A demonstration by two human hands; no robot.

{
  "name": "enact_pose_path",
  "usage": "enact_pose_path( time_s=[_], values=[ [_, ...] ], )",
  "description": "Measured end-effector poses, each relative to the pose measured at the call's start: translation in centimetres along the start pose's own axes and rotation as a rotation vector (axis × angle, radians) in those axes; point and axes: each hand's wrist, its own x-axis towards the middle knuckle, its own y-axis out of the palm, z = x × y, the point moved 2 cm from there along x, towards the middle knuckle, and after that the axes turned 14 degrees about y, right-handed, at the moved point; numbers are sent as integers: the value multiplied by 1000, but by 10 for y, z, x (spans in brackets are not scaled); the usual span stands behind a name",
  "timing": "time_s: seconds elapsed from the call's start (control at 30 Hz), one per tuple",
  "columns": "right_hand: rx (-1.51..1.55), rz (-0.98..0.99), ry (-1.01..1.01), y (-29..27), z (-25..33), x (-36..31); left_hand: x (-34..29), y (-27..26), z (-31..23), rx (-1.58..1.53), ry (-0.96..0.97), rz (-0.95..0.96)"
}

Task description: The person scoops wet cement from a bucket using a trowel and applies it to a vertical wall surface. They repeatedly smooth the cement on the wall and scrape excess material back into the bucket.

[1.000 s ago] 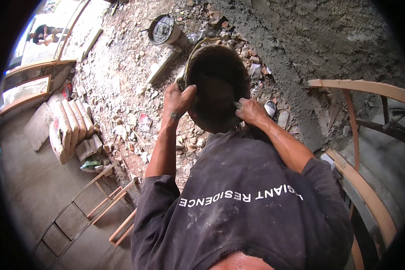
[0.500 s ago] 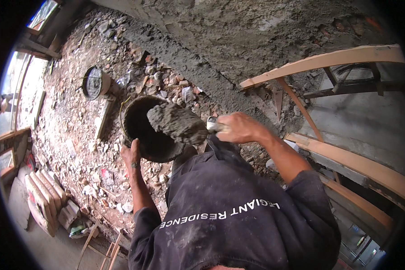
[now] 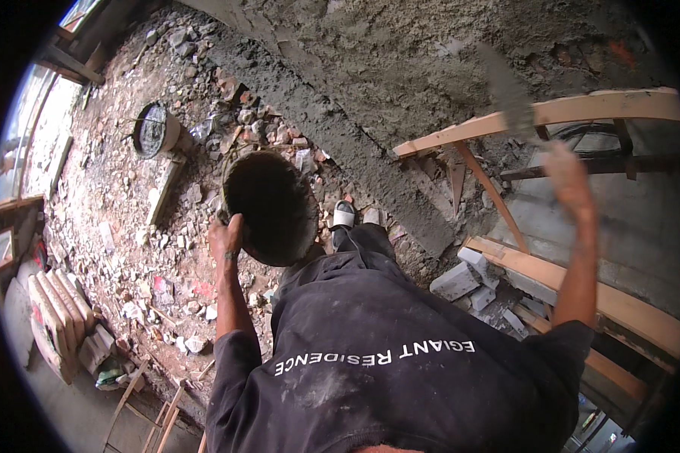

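Observation:
My left hand point(image 3: 225, 237) grips the left rim of a dark round bucket point(image 3: 301, 215), tilted so its mouth faces up. The inside is too dark to show how much it contains. Up at the right, my right hand point(image 3: 568, 180) is closed on the handle of a trowel point(image 3: 512, 97), whose long blade points away toward the rough plastered wall point(image 3: 385, 64). Blade and hand are smeared by motion, so I cannot tell whether mortar is on the blade.
A smaller bucket point(image 3: 156, 130) with grey contents stands on the rubble floor point(image 3: 129, 204) at the left. Wooden beams point(image 3: 608, 106) cross the right side, near some pale blocks point(image 3: 461, 281). Stacked slabs point(image 3: 57, 321) lie at the lower left.
My right hand has swung the trowel from above the bucket, where it carried a heap of wet mortar, far to the right and upward. My left hand has stayed on the bucket's rim.

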Motion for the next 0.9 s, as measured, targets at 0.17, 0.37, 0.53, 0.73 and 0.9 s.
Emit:
enact_pose_path(
  time_s=[0.17,0.37,0.53,0.73,0.9],
  values=[
    [16,396,213,177,47,5,-4,-3,-19,-68,17,22],
    [253,326,389,252,2,107,-12,-4,-19,-184,30,-22],
    [310,271,377,221,-33,129,-18,-3,-20,-20,69,-61],
    [359,177,385,75,-10,52,-28,5,0,30,-58,-26],
    [-32,-189,185,-10,-15,15,-31,23,30,81,-79,-16]
  ],
)
